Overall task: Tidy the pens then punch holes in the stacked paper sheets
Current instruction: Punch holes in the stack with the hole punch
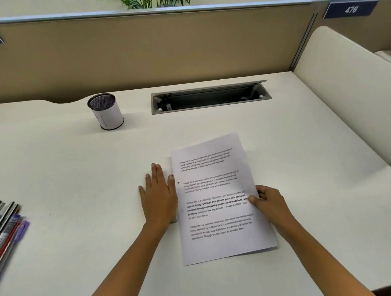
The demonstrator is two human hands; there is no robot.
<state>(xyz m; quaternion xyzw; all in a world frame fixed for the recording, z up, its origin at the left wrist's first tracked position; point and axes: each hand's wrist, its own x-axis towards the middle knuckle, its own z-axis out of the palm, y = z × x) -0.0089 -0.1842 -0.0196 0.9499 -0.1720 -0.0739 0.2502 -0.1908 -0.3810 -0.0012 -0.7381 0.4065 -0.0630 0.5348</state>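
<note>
Pens (6,234) beside, outside pen cup (106,111)

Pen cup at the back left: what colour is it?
The pen cup is black mesh wrapped in white paper, seen in the head view.

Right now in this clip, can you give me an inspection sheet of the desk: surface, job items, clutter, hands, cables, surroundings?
Surface: white desk, mostly bare.
Job's things: stacked paper sheets, printed, lying slightly skewed at centre; two dark marks near their left edge. Pens loose in a bunch at the left edge, not in the mesh pen holder, which looks empty. Hole punch: nothing clearly seen; something pale shows under the left palm.
Clutter: nothing seen.
Hands: left hand flat beside the sheets' left edge; right hand pinching their right edge.
Cables: nothing clearly seen; open cable tray in the desk.
Surroundings: tan partition, plants behind, label 476.
</note>
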